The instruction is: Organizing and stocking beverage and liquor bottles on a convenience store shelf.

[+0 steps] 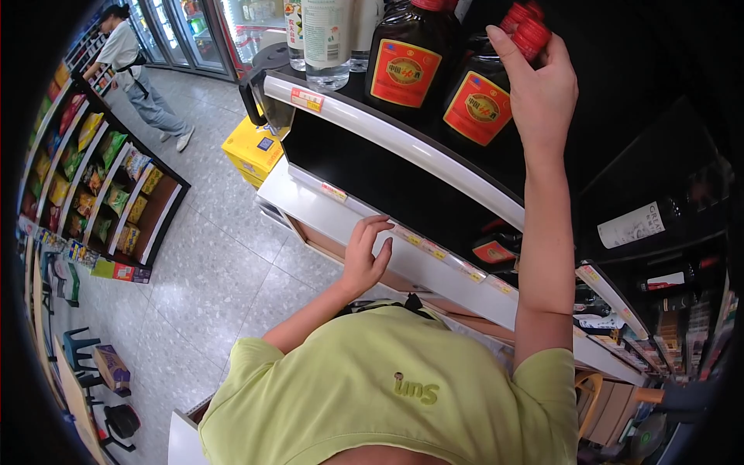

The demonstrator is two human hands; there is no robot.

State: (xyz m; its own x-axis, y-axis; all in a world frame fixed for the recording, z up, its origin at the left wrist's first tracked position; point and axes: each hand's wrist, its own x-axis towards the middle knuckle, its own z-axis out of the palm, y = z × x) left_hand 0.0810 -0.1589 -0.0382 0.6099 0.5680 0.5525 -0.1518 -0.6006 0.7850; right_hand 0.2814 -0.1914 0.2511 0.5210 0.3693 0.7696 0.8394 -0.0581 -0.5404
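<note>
My right hand [549,93] is raised over the upper shelf, its thumb and fingers around the red cap of a dark glass liquor bottle [479,107] with an orange-red label. Whether that bottle touches the shelf is hard to tell. Another red cap shows just behind it. To its left stands a matching liquor bottle [406,70], upright. My left hand [367,251] holds nothing, fingers apart and slightly curled, by the price-tag edge of the lower shelf [430,192]. A similar bottle [495,250] sits on that lower shelf, partly hidden by my right forearm.
Clear bottles [327,43] stand at the upper shelf's left end, near a dark-handled pitcher [261,96]. A yellow carton [253,148] is beyond the shelf. A snack rack [96,180] and another person [131,70] are at left. Wine bottles [633,224] lie at right.
</note>
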